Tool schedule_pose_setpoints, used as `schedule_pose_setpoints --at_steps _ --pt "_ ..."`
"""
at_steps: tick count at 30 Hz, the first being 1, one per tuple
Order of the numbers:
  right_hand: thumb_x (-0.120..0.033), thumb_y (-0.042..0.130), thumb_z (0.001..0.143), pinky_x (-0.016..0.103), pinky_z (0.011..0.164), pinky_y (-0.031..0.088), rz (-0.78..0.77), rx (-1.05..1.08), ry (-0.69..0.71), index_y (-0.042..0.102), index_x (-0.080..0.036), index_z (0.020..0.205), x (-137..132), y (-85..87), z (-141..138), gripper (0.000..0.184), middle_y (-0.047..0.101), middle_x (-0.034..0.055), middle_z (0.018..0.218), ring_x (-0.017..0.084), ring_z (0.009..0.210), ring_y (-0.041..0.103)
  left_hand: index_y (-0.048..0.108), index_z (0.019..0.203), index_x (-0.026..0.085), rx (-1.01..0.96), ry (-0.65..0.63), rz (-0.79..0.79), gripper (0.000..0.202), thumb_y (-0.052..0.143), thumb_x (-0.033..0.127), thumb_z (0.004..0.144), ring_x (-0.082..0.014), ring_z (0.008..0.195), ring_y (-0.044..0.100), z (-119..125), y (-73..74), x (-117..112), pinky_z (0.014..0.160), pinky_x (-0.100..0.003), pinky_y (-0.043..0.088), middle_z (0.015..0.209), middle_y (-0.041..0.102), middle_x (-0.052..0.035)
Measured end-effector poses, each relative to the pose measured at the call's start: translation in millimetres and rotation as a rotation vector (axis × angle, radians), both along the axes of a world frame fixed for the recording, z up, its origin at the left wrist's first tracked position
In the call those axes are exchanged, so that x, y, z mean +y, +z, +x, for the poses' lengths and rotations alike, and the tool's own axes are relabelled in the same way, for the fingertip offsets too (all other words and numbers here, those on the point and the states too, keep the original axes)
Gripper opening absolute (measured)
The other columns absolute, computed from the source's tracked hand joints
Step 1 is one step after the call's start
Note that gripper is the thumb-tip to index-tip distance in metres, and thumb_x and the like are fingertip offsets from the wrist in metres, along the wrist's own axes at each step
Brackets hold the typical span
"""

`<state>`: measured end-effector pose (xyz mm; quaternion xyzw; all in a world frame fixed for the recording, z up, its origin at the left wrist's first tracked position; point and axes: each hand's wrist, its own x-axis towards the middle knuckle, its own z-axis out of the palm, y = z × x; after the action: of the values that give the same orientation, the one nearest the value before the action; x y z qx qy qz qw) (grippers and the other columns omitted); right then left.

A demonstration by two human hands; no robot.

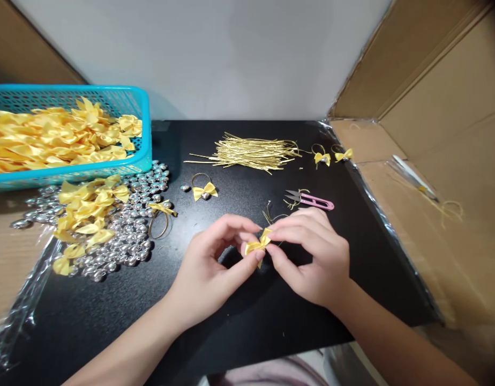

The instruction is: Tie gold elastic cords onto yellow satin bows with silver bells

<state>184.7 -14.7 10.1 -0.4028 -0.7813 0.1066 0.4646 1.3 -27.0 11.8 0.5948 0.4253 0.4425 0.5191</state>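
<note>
Between my two hands, above the black table point(215, 332), is a small yellow ribbon bow point(256, 245). My left hand point(221, 262) pinches its left side between thumb and fingers. On the other side, the thumb and fingertips of my right hand point(312, 252) close on the bow's right part. A thin gold cord shows just past the fingers; where it joins the bow is hidden. Beyond my right hand lie pink thread snips point(315, 201) with cord scraps at the blades. A bow with a silver bell and cord loop point(205, 191) rests ahead of my left hand.
A turquoise basket point(145, 128) of yellow bows stands at the back left. Beside it are loose bows point(89, 206) on a heap of silver bells point(127, 241). Gold cords point(255, 153) lie at the back. Cardboard point(392, 214) borders the right, with a white-handled tool point(414, 174).
</note>
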Motion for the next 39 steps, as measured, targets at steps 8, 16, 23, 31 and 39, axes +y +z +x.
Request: schedule_pose_setpoints --at_steps 8,16,23,31,39 --pt "-0.017 0.063 0.083 0.039 0.082 0.044 -0.059 -0.061 0.035 0.069 -0.022 0.082 -1.6 3.5 -0.2 0.008 0.075 0.0012 0.088 0.018 0.083 0.062 0.064 0.102 0.023 0.031 0.008 0.016 0.024 0.071 0.011 0.083 -0.0099 0.071 0.062 -0.1 -0.6 -0.5 0.070 -0.019 0.052 0.079 0.066 0.0022" --pt "-0.013 0.060 0.085 0.037 0.080 0.046 -0.375 0.136 0.198 0.066 -0.020 0.077 2.7 6.8 6.2 0.012 0.072 0.0004 0.076 0.016 0.077 0.062 0.064 0.103 0.026 0.057 -0.050 0.067 0.027 0.072 0.010 0.083 -0.0103 0.075 0.062 -2.6 -0.6 -0.5 0.072 -0.019 0.051 0.082 0.066 0.0023" --pt "-0.009 0.066 0.079 0.040 0.082 0.041 -0.199 -0.038 0.191 0.065 -0.021 0.072 5.2 11.7 10.7 0.014 0.074 -0.0037 0.073 0.015 0.074 0.060 0.063 0.105 0.027 0.191 -0.074 0.152 0.025 0.070 0.013 0.086 -0.0105 0.074 0.061 -7.9 -1.2 0.5 0.070 -0.020 0.050 0.086 0.066 0.0018" --pt "-0.015 0.063 0.084 0.044 0.100 0.029 -0.075 -0.334 0.228 0.065 -0.020 0.072 7.1 11.8 17.3 0.013 0.072 -0.0061 0.073 0.013 0.076 0.060 0.062 0.102 0.024 0.385 -0.149 0.235 0.019 0.070 0.016 0.086 -0.0079 0.067 0.057 -9.0 5.4 7.0 0.064 -0.017 0.047 0.080 0.065 0.0043" --pt "-0.012 0.061 0.080 0.040 0.095 0.032 0.040 -0.338 0.113 0.061 -0.020 0.068 7.7 5.1 12.5 0.014 0.069 -0.0068 0.068 0.013 0.071 0.059 0.062 0.099 0.025 0.324 -0.134 0.094 0.014 0.068 0.018 0.088 -0.0084 0.066 0.054 -8.5 3.4 6.9 0.063 -0.019 0.046 0.080 0.063 0.0049"
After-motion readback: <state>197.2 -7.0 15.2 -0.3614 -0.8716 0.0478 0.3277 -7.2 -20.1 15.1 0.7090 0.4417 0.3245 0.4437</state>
